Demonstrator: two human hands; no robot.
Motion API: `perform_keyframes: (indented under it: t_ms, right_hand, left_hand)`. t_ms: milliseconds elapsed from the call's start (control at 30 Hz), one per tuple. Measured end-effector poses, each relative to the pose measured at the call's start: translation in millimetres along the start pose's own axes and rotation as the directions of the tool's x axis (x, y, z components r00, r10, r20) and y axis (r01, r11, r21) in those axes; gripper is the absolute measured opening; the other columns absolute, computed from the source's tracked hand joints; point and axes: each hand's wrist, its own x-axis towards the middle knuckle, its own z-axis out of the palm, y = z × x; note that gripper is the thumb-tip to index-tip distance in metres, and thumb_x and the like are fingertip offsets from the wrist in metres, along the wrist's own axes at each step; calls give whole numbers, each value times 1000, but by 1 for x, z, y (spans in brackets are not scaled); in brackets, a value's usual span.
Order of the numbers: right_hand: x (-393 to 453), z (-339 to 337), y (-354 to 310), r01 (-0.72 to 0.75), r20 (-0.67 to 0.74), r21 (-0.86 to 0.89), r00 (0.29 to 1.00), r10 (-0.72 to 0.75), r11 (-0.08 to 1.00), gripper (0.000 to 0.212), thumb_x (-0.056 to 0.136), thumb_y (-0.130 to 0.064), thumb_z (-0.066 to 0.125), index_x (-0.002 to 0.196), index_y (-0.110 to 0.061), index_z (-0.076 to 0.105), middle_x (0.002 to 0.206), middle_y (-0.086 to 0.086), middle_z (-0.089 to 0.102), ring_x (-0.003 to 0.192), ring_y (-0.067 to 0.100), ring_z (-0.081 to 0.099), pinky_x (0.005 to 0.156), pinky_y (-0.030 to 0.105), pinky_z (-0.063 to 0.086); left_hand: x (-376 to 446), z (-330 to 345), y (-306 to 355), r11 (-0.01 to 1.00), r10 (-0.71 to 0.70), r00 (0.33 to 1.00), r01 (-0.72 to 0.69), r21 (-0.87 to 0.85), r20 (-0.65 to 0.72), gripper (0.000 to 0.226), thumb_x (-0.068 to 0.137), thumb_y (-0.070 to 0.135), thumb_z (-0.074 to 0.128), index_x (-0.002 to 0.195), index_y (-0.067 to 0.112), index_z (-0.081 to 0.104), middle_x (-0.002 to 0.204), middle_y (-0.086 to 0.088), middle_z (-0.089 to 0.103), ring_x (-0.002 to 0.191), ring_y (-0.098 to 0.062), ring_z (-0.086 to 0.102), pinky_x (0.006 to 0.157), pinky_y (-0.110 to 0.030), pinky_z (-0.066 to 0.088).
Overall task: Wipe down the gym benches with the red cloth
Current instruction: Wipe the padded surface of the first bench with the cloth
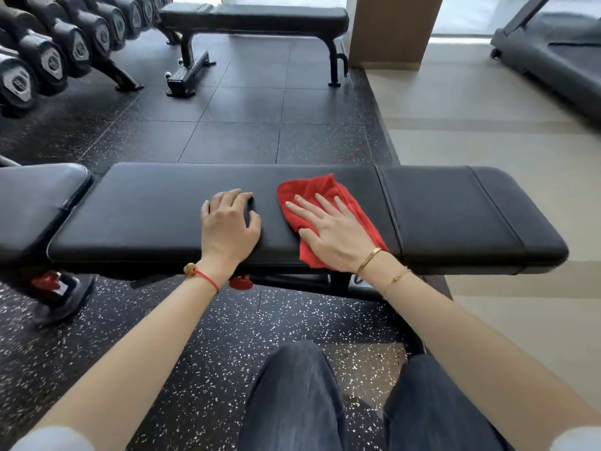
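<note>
The right hand's fingers [312, 206] lie straight and spread, flat on the red cloth [328, 196], pressing it against the black padded surface [162, 203] of the near bench; nothing is gripped, the palm simply bears down. The right hand [335, 236] covers the cloth's near half, while red folds show past the fingertips and along the wrist side. The left hand [229, 222] rests bare on the pad just beside the cloth, its fingers bent at the knuckles with the tips touching the vinyl, holding nothing and apparently steadying the person. The cloth sits right of the long pad's middle, close to the seam with the short end pad [455, 206]. The step in hand looks like wiping this bench's top. The next move likely calls for sliding the flat palm sideways with even pressure, over the seam and along the edges, keeping the cloth from bunching. A second bench [260, 16] stands across the floor [244, 125], seemingly yet to be done.
</note>
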Motion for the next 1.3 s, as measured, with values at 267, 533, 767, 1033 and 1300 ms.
perform_keyframes:
  t_ms: [267, 533, 767, 1033, 1300]
  right_hand:
    - [36, -8, 12, -271, 1, 11, 963, 271, 963, 54, 101, -40, 30, 153, -41, 16, 162, -14, 11, 151, 19, 4, 122, 43, -3]
    - [30, -3, -4, -110, 54, 0, 992, 110, 994, 56, 100, -40, 32, 153, -42, 13, 162, -14, 9, 151, 20, 3, 122, 45, -3]
    - [49, -3, 7, -175, -15, -2, 984, 175, 984, 56, 100, -37, 35, 153, -36, 17, 162, -13, 13, 151, 19, 6, 122, 43, -1]
    - [79, 6, -34, -31, 28, -7, 999, 31, 1000, 57, 101, -37, 33, 154, -36, 14, 162, -12, 11, 151, 21, 4, 121, 44, -4]
    - [40, -3, 8, -44, -27, -48, 999, 43, 998, 58, 98, -36, 38, 153, -37, 19, 161, -14, 17, 150, 15, 11, 121, 42, 3]
  left_hand:
    - [1, -4, 0, 1000, -8, 998, 6, 30, 59, 40, 91, 27, 50, 129, 16, 58, 138, -3, 55, 133, -25, 42, 117, -50, 23]
    - [4, 1, -5, 1000, -5, 1000, 5, 18, -12, 36, 86, 28, 51, 120, 20, 62, 130, 0, 59, 126, -25, 47, 112, -48, 29]
    - [3, -1, -4, 1000, -15, 1000, 15, 7, 23, 40, 90, 27, 52, 129, 19, 60, 139, 0, 55, 133, -23, 43, 117, -48, 24]
    - [7, -18, -40, 999, -9, 999, 10, 40, -34, 31, 85, 18, 60, 115, 12, 66, 124, -8, 64, 121, -31, 53, 109, -46, 36]
    - [8, -26, -68, 997, -33, 997, 38, 65, -74, 34, 86, 22, 53, 117, 13, 65, 125, -7, 64, 122, -29, 53, 107, -48, 36]
